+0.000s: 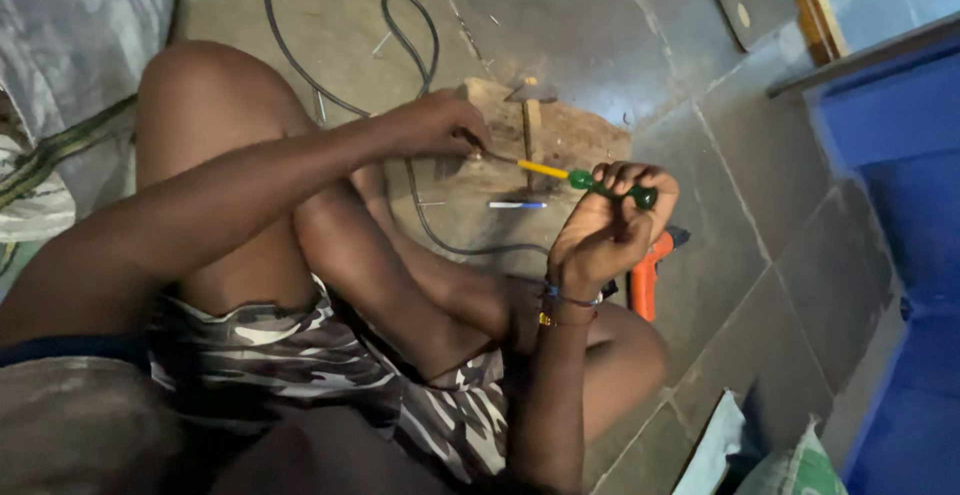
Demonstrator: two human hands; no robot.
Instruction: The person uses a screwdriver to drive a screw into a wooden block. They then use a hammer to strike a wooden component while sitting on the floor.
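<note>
Down on the floor (600,45), I work on a screwdriver.
My right hand (610,220) grips its green handle (605,188) so it stays steady; my left hand (435,123) pinches the metal tip (500,158).

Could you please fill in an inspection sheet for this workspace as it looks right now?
Surface: grey tiled floor, dusty.
Job's things: green-handled screwdriver with yellow shaft; wooden block with a hammer on it.
Clutter: orange tool; small blue-and-white stick.
Grippers: right hand grips the screwdriver handle; left hand pinches at its tip.
Cables: black cable looping across the floor.
Surroundings: blue container; sacks.
</note>
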